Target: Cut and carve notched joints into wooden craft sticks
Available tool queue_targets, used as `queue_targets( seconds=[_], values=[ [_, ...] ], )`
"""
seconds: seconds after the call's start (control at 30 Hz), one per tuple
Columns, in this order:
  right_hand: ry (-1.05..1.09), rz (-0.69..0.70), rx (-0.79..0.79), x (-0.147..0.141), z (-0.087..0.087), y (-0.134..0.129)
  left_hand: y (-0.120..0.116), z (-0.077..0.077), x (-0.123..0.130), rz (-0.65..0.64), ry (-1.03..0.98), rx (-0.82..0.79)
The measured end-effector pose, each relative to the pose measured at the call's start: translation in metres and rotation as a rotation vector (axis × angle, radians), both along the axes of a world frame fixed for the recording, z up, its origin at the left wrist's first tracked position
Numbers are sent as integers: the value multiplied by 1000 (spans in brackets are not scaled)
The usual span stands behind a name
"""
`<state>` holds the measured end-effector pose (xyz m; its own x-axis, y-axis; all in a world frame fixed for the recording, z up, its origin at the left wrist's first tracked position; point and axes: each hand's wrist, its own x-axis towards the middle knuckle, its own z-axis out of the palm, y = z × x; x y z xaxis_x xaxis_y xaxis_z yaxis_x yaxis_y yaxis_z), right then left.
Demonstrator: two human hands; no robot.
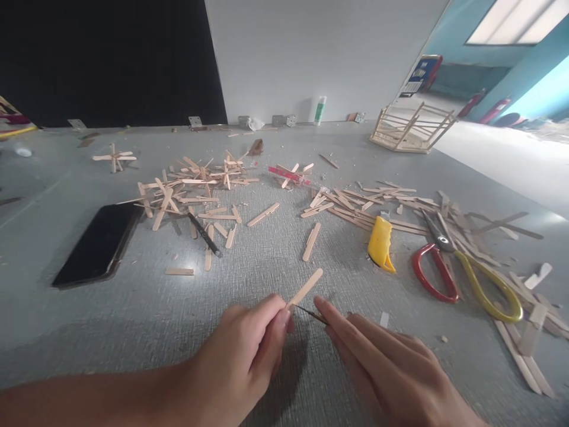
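My left hand (251, 341) pinches a wooden craft stick (307, 286) between thumb and fingers, its rounded end pointing up and to the right. My right hand (386, 362) is closed on a thin, dark, pointed tool (310, 312); its exact kind is hard to make out. The tool's tip meets the stick's edge close to my left thumb. Just beyond my hands, a short stick piece (312, 241) lies on the grey table (249, 267). A yellow-handled cutter (380, 244) lies ahead of my right hand.
Scissors (442, 243) with red and yellow handles lie at the right among loose sticks (502, 261). Left are a black phone (100, 243), a black pen-like tool (204, 234) and a stick pile (200, 178). Behind stand a glue tube (320, 110) and a stick frame (411, 129).
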<state>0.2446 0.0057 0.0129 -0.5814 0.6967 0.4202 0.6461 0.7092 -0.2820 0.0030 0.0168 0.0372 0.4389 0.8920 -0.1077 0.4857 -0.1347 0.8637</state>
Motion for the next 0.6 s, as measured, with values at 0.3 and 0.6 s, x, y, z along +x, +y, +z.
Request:
queue_targets(
  seconds=[0.3, 0.6],
  values=[
    [-38, -17, 35, -3, 2, -3, -2, 0, -2, -18, -12, -35],
    [-83, 138, -42, -1, 17, -5, -4, 0, -2, -3, -20, 8]
  ],
)
